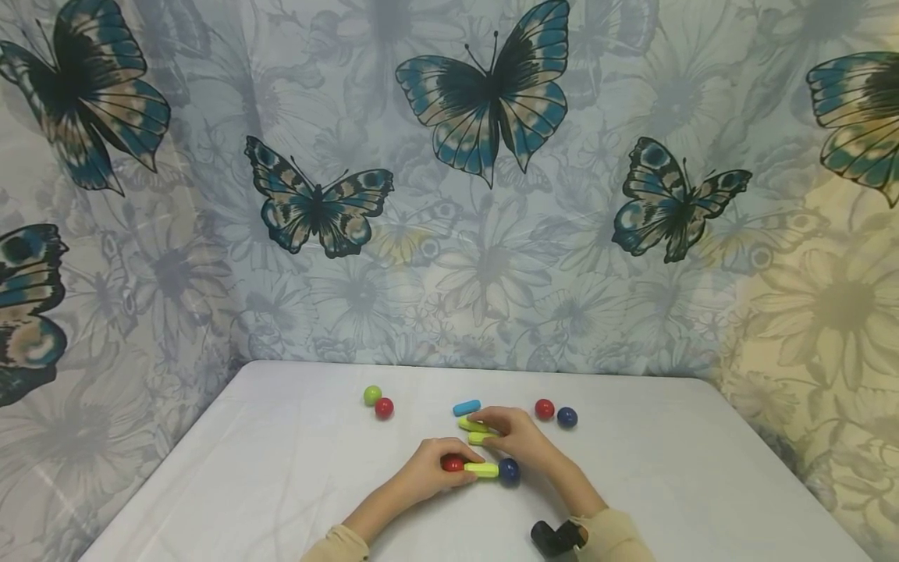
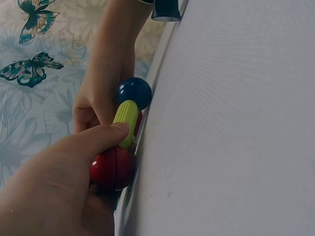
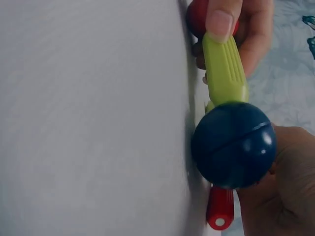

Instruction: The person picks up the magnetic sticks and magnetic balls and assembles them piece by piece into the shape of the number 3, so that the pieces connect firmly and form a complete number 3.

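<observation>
My left hand (image 1: pixel 430 472) grips the red ball (image 1: pixel 453 464) and the near end of a yellow-green toy rod (image 1: pixel 481 470), its thumb along the rod. At the rod's other end sits a dark blue ball (image 3: pixel 234 145), joined in one line with the rod and red ball. Farther back, my right hand (image 1: pixel 518 437) has its fingers and thumb around two more yellow-green rods, one farther back (image 1: pixel 472 425) and one nearer (image 1: pixel 479 439). Its palm side is hidden in the head view. Beside it in the right wrist view lies a red rod (image 3: pixel 220 214) with a holed end.
A blue rod (image 1: pixel 467 407) lies just beyond the right hand. Back left are a green ball (image 1: pixel 372 395) and a red ball (image 1: pixel 384 408); back right, another red ball (image 1: pixel 544 409) and a dark blue ball (image 1: pixel 567 417). The white table (image 1: pixel 281 437) meets a butterfly-patterned curtain.
</observation>
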Available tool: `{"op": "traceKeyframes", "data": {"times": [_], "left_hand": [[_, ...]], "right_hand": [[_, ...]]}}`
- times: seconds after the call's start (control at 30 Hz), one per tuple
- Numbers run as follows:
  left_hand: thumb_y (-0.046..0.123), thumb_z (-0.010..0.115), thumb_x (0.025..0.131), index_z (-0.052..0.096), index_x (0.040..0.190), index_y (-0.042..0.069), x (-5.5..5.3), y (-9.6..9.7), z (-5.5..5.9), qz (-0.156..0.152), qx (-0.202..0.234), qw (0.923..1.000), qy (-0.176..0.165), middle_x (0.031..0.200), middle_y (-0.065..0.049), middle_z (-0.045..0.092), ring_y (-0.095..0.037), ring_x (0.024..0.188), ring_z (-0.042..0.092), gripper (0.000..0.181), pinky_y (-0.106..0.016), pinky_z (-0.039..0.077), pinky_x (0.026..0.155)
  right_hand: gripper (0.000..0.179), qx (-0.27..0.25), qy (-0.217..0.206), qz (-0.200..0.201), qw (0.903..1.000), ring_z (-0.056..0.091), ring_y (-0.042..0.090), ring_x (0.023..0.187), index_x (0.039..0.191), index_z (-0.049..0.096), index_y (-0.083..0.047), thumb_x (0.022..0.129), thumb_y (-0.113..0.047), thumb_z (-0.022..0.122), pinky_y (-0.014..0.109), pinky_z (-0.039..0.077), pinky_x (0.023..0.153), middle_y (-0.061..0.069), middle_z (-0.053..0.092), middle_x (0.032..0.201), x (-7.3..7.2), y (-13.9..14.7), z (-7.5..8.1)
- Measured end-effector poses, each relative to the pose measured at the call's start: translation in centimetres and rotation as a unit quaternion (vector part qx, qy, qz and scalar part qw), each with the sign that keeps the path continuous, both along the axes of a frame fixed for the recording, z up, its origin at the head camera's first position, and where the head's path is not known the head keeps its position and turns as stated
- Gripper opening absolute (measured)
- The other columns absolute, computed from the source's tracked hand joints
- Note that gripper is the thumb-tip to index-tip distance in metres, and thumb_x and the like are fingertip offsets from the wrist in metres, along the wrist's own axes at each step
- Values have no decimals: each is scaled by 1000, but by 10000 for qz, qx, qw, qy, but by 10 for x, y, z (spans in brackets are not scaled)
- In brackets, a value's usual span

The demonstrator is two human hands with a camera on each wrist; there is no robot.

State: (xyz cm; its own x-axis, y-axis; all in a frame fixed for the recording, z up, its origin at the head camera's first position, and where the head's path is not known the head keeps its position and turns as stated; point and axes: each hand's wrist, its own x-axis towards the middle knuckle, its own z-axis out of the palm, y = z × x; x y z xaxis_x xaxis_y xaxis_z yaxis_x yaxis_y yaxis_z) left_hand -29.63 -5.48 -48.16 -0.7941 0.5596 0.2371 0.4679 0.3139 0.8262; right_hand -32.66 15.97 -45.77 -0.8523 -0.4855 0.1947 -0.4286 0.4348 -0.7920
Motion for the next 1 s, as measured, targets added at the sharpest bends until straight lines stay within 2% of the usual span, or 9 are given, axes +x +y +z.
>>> {"op": "traceKeyframes", "data": {"times": [0.23,0.4,0.6,0.7,0.87,1.0], "left_hand": [[25,76,84,73,107,22,0,0,1,3,-65,9999,101,110,8,73,-5,112,61,24,-21,46,98],[25,76,84,74,107,21,0,-1,1,20,-76,9999,99,110,8,73,-6,113,60,23,-22,46,99],[26,75,84,73,107,22,0,0,0,31,-124,9999,109,113,6,73,-12,117,60,23,-22,46,100],[26,75,85,73,107,22,0,0,0,43,-131,9999,68,114,7,73,-15,120,60,23,-24,46,101],[26,75,84,74,107,25,0,0,0,66,-134,9999,19,113,10,73,-15,121,59,22,-26,45,103],[25,76,84,74,106,26,0,0,0,81,-135,9999,11,114,8,73,-17,122,59,22,-26,45,104]], "right_hand": [[36,-58,198,275,9994,57,36,126,121,65,-4,85,1,69,41,48,104,13,67,127,-7,-13,-1],[36,36,273,278,9992,58,35,126,121,65,-4,86,-1,70,41,48,103,12,67,126,-8,-20,-1],[37,-277,265,161,9991,55,37,127,125,63,-2,88,-5,69,44,45,106,15,64,130,-4,-18,0],[35,-408,331,-211,9984,57,35,126,123,64,-4,88,-8,69,47,47,105,13,66,128,-1,-14,2],[35,-527,321,-1162,9913,61,32,121,119,68,-13,85,-14,75,52,50,101,5,70,121,5,-7,5],[35,-877,235,-1432,9855,61,33,122,119,68,-11,84,-11,75,47,50,102,8,69,122,8,1,4]]}}
